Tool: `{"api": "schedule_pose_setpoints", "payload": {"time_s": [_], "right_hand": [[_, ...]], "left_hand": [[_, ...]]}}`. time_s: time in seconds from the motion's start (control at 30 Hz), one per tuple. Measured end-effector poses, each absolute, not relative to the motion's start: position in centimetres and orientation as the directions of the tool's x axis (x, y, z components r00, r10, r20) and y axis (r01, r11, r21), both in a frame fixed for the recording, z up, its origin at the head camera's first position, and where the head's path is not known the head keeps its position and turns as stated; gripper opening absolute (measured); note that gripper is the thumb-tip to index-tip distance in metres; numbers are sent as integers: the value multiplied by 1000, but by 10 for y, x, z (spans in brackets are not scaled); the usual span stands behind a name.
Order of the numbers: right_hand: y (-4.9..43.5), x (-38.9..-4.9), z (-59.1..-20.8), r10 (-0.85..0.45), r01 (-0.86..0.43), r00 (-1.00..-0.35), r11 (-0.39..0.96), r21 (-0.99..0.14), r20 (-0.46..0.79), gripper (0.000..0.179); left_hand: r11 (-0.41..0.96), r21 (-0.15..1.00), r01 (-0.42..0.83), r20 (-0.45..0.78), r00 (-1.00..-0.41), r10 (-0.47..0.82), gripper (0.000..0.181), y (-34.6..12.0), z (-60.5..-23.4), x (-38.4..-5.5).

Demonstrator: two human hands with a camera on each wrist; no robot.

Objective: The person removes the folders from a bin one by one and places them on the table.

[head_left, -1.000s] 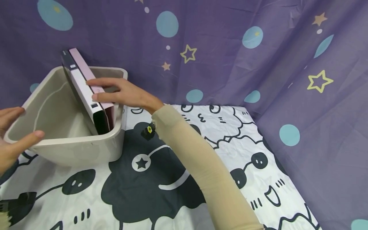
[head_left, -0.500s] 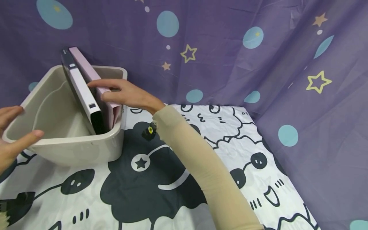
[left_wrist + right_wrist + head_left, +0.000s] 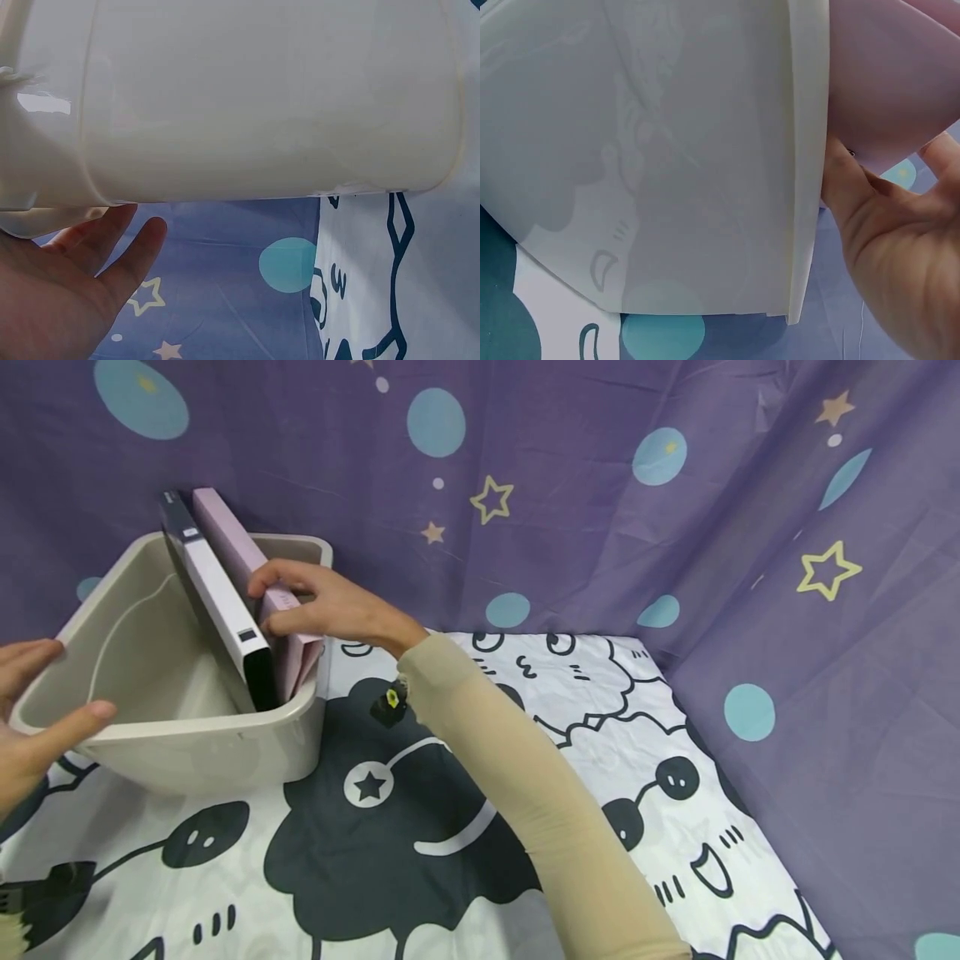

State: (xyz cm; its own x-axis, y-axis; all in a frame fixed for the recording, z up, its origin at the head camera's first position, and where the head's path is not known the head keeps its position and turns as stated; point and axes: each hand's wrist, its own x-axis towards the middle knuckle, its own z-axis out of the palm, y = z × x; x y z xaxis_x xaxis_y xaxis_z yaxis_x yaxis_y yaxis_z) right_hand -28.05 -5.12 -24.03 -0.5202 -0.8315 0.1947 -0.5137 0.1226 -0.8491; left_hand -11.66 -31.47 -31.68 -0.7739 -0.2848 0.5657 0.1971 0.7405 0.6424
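From my end: purple curtain [image 3: 570,560] fills the top and right of the frame, printed cloth [image 3: 405,877] along the bottom. Beige bin [image 3: 210,752] sits on the cloth at the left. Inside it, right-hand half: black-and-white folder [image 3: 217,597] on edge, then pink folder [image 3: 238,547] just right of it, both leaning, top ends past the far rim.

Key relation: the pink folder is right under the right hand [image 3: 322,602], long axis running from upper left down to the bin's near right corner. Right hand is the nearer one; I read its fingers as pinching the pink spine, thumb on the near side. Left hand [image 3: 30,752] has fingers spread on the bin's left corner, not gripping.

Versus half a second ago: pink folder's top has shifted right, gap to its neighbour is wider, right index is off the white spine and curled over pink.
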Motion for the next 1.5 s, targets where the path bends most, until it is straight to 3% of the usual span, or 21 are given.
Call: {"api": "schedule_pose_setpoints", "payload": {"time_s": [0.33, 0.67, 0.93, 1.2, 1.33, 1.5], "right_hand": [[-47, -277, -243, -800, -499, -556, 105, -860, 225, 32], [-37, -274, -233, -767, -494, -617, 203, -845, 176, 31], [-23, -278, -220, -751, -521, -615, 160, -838, 239, 27], [-24, -278, -223, -743, -398, -652, 165, -903, 152, 27], [-24, -278, -225, -757, -377, -640, 160, -912, 132, 36], [-25, -278, -225, -753, -396, -644, 176, -901, 136, 32]], "left_hand": [[727, 658, 198, 564, -768, -302, 64, -316, -321, -116], [767, 616, 180, 573, -771, -278, 66, -309, -317, -111], [714, 665, 218, 577, -758, -306, 64, -318, -324, -117], [744, 636, 205, 584, -759, -289, 63, -315, -322, -114], [729, 649, 217, 583, -758, -294, 62, -315, -322, -115], [711, 672, 208, 564, -766, -308, 63, -313, -322, -115]]}}
